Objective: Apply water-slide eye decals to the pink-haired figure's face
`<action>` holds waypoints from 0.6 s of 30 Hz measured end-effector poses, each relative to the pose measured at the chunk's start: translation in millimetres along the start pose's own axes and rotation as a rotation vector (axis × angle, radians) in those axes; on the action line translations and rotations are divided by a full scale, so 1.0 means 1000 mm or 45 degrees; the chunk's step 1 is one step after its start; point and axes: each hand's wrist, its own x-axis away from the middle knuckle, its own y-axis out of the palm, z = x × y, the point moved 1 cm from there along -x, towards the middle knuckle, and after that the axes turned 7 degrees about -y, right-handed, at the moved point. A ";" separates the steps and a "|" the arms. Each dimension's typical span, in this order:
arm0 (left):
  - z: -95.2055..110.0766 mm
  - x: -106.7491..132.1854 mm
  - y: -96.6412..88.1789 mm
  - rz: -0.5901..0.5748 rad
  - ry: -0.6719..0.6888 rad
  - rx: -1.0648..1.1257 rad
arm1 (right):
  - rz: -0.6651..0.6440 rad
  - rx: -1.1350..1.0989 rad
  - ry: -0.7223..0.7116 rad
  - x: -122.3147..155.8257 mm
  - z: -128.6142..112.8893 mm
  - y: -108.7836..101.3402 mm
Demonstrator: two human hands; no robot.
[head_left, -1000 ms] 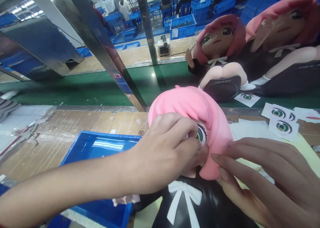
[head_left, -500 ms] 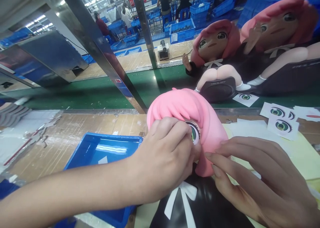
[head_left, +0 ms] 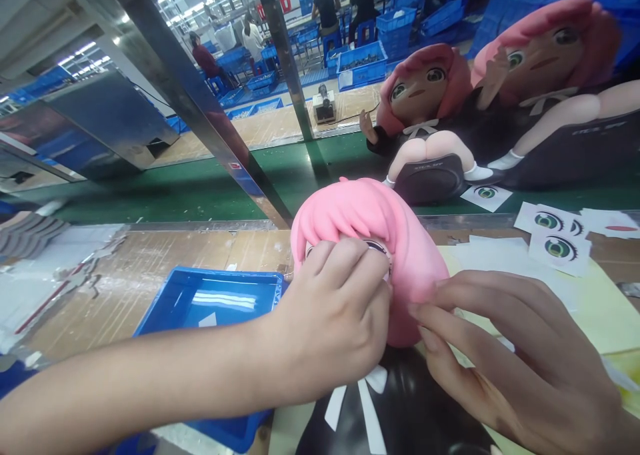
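A pink-haired doll (head_left: 380, 222) in a black dress with a white bow lies on the bench in front of me. My left hand (head_left: 333, 315) covers its face, fingers bent and pressed over the eye sticker (head_left: 379, 247), of which only the upper edge shows. My right hand (head_left: 505, 352) rests its stretched fingertips against the right side of the pink hair, steadying the head.
A blue tray (head_left: 210, 302) sits left of the doll. Loose eye stickers (head_left: 557, 245) lie on the yellow mat (head_left: 590, 302) at right. Two finished dolls (head_left: 430, 115) lie on the green conveyor (head_left: 175, 188) behind a slanted metal post (head_left: 200, 108). People work in the background.
My left hand has slid up over the doll's eye, hiding most of the sticker. The doll's head has shifted slightly left and the view has tilted a little.
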 end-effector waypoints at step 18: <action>0.017 0.008 -0.001 0.139 -0.089 -0.068 | -0.007 -0.050 -0.038 0.005 0.002 0.002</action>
